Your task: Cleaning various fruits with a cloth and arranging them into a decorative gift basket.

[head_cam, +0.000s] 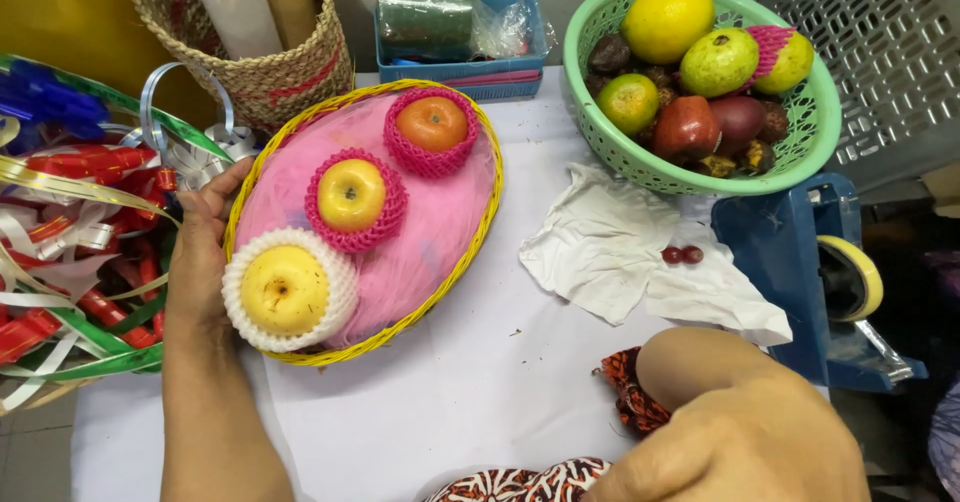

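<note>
Left of centre in the frame: a yellow wicker tray (478, 227) lined with pink netting (440, 232), partly filled. Three fruits seated on it so far, in a diagonal row running from lower left to upper right: a yellow apple in a white foam sleeve (286, 289), a yellow apple in a pink foam sleeve (352, 196), an orange in a pink foam sleeve (432, 125). Right half of the netting bare, so by the look of it roughly half arranged, with room for more.

Left hand (200, 252) on the tray's left rim, fingers spread flat along the wicker, steadying, pinching nothing. Right hand (740, 442) low at the bottom right of the frame, knuckles toward the camera, curled; holding anything or not, cannot tell. Well apart from the tray.

Upper right: one green plastic basket (620, 147) heaped with loose fruit, about ten pieces showing, one of them already in a pink sleeve (770, 50); the lower ones too piled up for a sure count. Between basket and right hand, crumpled white paper (600, 242) with two small red berries (682, 255) on it. Far left: a tangle of red, green and gold ribbon (70, 262). Top left: one woven basket (270, 72) with rolls inside. Right edge: one blue tape dispenser (790, 262).
</note>
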